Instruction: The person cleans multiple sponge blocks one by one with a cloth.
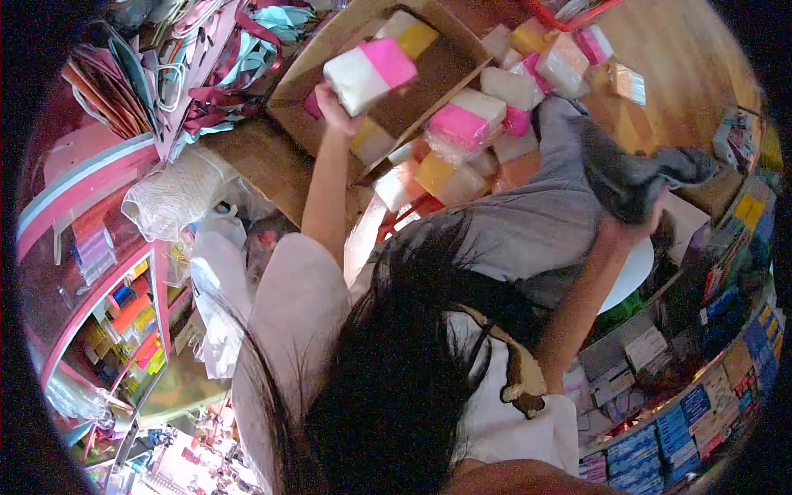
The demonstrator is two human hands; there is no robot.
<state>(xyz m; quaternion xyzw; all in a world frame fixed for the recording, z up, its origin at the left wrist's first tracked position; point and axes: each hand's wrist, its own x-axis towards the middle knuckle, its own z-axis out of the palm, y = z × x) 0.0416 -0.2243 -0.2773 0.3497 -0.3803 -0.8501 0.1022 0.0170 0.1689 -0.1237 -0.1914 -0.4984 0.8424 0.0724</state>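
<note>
My left hand [338, 111] is closed around the edge of a pink-and-white wrapped pack [369, 74], held over an open cardboard box [297, 87]. Inside the box lies a yellow-and-white pack [408, 35], with more packs partly hidden by the held one and my arm. Out to the right, my right hand [652, 216] grips a dark grey cloth [619, 177], which covers most of its fingers. Between the hands, a heap of similar packs in pink, yellow, orange and white, one a pink-and-white pack [468, 122], lies against the box and my grey-clad leg [511, 219].
A ball of white string [175, 194] sits left of the box, below hanging ribbons and paper bags [107, 99]. Shelves of boxed goods [660, 437] curve along the lower right. A small pack [629, 84] lies on the wooden floor [685, 49].
</note>
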